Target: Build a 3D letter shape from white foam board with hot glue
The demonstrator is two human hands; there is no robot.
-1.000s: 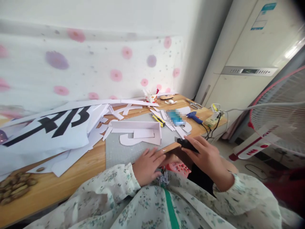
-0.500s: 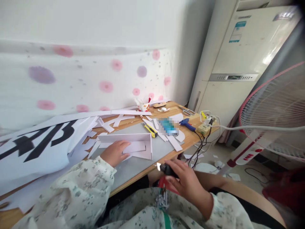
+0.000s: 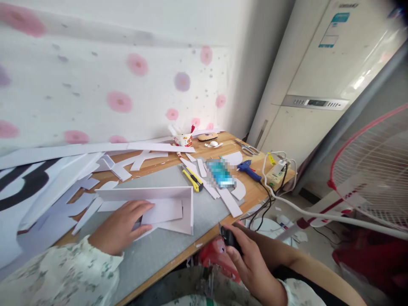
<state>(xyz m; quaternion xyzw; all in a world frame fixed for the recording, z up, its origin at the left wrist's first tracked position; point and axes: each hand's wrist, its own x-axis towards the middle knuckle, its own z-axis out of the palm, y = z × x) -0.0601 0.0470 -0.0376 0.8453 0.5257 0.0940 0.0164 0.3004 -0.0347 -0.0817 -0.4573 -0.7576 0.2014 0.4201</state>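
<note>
My left hand (image 3: 119, 225) rests at the left end of a white foam-board strip (image 3: 165, 210), its fingers and thumb gripping the strip. That strip lies inside an angled white foam-board piece (image 3: 143, 194) with an upright back and right end. Off the table's front edge, my right hand (image 3: 250, 263) is closed around a black utility knife (image 3: 230, 239), its short blade pointing up and left. A grey cutting mat (image 3: 143, 255) lies under the board. Farther back on it is a yellow utility knife (image 3: 193, 177).
A blue glue gun (image 3: 249, 170), blurred phone (image 3: 220, 173), scissors (image 3: 247, 148) and paper cup (image 3: 183, 139) are on the wooden table. White offcuts (image 3: 229, 202) are scattered around. A power strip (image 3: 276, 174) with cables sits at the right edge, near a fan (image 3: 369, 161).
The view has shifted closer to the table, moving much of the scene left. The knife in my right hand has turned its blade more upward. My left hand stays at the foam board.
</note>
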